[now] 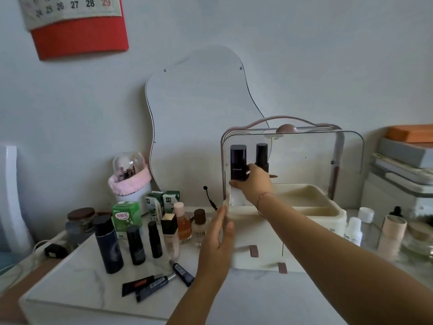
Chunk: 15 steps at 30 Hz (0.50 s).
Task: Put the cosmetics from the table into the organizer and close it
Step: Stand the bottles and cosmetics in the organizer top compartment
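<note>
Head view: right hand (254, 184) grips the bottle (238, 160), which is upright with its long axis vertical, in the organizer's (328, 212) left rear corner, just beside a second bottle (261, 156). Left hand (218, 233) is flat with straight fingers against the organizer's left front corner. Unpacked cosmetics (109, 245) stand on the table (70, 285) to its left, so the left hand is nearer them.

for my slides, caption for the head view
Right hand holds a dark bottle in the open organizer, left hand at its corner

Above you hung a red-and-cream wall calendar (77, 29), before you stood a wavy frameless mirror (199, 95), at your right sat stacked grey and orange boxes (404, 158).
</note>
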Each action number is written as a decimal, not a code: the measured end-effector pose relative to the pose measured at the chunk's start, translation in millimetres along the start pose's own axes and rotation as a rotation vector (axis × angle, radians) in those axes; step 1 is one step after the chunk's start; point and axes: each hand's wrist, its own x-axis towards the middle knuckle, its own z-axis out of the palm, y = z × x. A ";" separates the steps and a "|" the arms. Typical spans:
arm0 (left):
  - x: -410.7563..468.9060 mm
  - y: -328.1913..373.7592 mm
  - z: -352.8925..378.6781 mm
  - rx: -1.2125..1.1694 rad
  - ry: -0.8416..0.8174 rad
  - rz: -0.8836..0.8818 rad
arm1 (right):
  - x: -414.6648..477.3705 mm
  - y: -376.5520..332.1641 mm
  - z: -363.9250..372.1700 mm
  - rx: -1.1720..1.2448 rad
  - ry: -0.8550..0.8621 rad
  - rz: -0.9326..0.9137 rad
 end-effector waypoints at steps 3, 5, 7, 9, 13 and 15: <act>1.5 -1.6 -0.5 0.003 -0.002 0.013 | 5.9 -3.6 1.0 -0.060 -0.027 0.019; 1.2 -2.6 0.3 -0.002 0.003 0.015 | 6.7 -1.7 1.6 -0.126 -0.055 0.053; 0.8 -3.7 1.4 -0.008 0.011 0.020 | 5.7 2.1 2.5 -0.195 -0.081 0.085; 0.3 -4.7 2.7 -0.008 0.014 0.028 | 4.9 4.8 2.8 -0.232 -0.093 0.098; -0.2 -5.8 3.3 -0.007 0.012 0.040 | 8.1 4.4 4.4 -0.279 -0.087 0.091; -0.1 -5.8 2.4 -0.005 0.009 0.039 | 8.7 4.0 6.2 -0.313 -0.078 0.092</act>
